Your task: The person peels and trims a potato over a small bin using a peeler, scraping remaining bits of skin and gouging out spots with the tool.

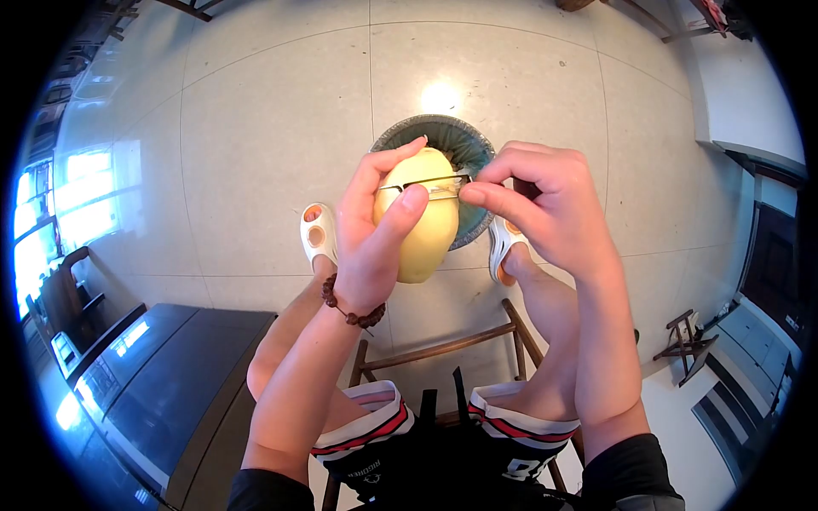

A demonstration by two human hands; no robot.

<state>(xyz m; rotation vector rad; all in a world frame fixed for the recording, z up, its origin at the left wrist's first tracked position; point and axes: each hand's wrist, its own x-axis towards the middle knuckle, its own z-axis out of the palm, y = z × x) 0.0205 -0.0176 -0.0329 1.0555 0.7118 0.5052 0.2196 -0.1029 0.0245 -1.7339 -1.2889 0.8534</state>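
Observation:
A large pale yellow, peeled-looking fruit or vegetable point(417, 243) is held upright over a round bin point(474, 153). My left hand point(375, 217) wraps round its left side, thumb across the front. A peeler with a thin metal frame and dark blade point(436, 179) lies across its upper part. The fingers of my right hand point(541, 196) pinch something at the peeler's right end, where a small pale scrap shows. The peeler's left end reaches my left hand.
Below the bin is a wooden frame point(443, 345) between my legs. A dark glossy table point(170, 375) stands at the lower left. A small wooden stool point(682, 341) is at the right. White shoes point(318, 238) flank the bin.

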